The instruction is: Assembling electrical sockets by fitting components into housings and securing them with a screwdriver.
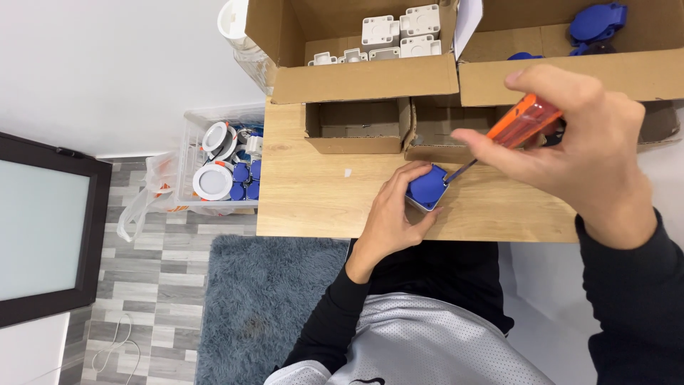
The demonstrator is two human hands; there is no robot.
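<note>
On the wooden table (313, 199), left fingers (399, 187) grip the blue socket (427, 187); right fingers (499, 146) clasp the screwdriver (516, 128).

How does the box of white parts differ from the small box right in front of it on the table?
The white-parts box is larger and holds white plastic housings; the small box is lower, and nothing shows inside it. The white-parts box stands farther from the person, while the small box sits nearer the left hand. Both are brown cardboard, open at the top, on the wooden table.
</note>
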